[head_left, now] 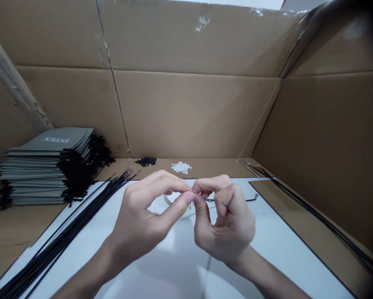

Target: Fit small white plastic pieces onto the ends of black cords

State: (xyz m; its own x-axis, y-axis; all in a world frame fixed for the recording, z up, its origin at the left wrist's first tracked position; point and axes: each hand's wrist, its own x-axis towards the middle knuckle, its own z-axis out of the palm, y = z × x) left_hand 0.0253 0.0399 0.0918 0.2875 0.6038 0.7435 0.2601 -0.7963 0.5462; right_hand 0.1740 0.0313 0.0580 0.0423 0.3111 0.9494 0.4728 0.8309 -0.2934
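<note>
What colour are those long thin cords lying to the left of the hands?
The cords are black, seen clearly against the white sheet in the head view.

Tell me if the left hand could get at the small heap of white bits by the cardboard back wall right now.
Probably yes: the small heap of white bits lies just beyond the left hand, nothing between, though its fingers pinch a thin black cord.

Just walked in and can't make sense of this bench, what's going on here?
A person's left hand and right hand meet fingertip to fingertip over a white sheet, pinching a thin black cord that trails off to the right. A bundle of black cords lies on the left, more cords on the right. Behind are a stack of grey bags, a small black pile and a small white pile, all walled in by cardboard.
</note>
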